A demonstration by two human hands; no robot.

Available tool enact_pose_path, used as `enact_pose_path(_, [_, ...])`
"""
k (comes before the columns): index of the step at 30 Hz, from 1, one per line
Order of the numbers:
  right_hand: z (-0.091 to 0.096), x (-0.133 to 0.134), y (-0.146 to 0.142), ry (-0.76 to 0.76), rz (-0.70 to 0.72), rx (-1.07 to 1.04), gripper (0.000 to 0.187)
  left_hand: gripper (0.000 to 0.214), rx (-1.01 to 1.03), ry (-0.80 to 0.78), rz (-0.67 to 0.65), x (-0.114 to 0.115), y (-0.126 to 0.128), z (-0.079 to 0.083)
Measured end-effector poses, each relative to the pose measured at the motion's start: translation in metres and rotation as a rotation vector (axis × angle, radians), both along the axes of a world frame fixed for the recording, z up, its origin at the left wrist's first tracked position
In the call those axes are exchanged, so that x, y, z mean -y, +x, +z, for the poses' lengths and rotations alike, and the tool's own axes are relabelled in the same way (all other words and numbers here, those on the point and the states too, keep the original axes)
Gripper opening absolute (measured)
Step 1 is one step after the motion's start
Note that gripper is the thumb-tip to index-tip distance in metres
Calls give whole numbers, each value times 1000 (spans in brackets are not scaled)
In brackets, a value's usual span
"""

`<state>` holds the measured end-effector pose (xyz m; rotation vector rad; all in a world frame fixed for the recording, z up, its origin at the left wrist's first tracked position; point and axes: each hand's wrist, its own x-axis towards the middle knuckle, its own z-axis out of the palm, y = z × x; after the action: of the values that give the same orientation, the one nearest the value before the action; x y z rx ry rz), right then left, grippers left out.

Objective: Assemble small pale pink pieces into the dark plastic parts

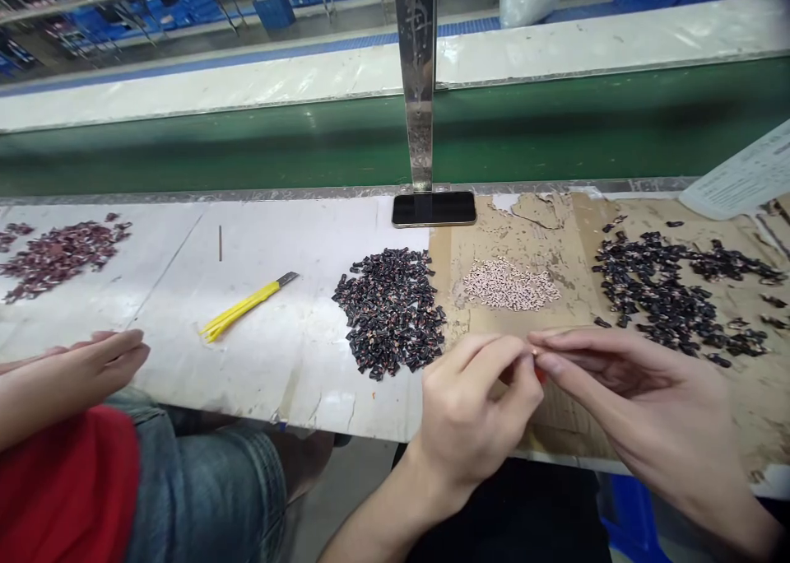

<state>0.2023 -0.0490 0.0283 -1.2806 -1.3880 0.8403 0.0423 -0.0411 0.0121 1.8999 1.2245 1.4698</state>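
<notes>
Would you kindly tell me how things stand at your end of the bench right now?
Left hand and right hand pinching a tiny brass-coloured part. Pile of small dark parts beside left hand.

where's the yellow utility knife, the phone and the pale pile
yellow utility knife (240, 309): head view, on the handle
phone (434, 209): head view, on the dark screen
pale pile of small parts (509, 286): head view, on its middle

Green conveyor (395, 147), blue crates (275, 7) beyond
</notes>
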Motion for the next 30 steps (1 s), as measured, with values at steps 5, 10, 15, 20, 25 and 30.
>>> enact_pose_path(5, [-6,-1,3,20,58,13,12,13,87,-69,-21,4,1,2])
enact_pose_path(10, [-9,1,5,9,129,-2,10,13,20,-16,0,8,3,-1])
enact_pose_path(15, [-7,7,6,-2,136,52,11,11,-2,-21,-31,12,4,-3])
enact_pose_path(20, [-12,15,24,-11,130,175,13,12,140,-217,-140,21,-6,-6])
enact_pose_path(25, [-29,24,49,56,58,513,11,22,300,-489,-99,31,-24,-17])
enact_pose_path(30, [-38,25,46,147,96,746,14,17,458,-578,-22,34,-28,-25])
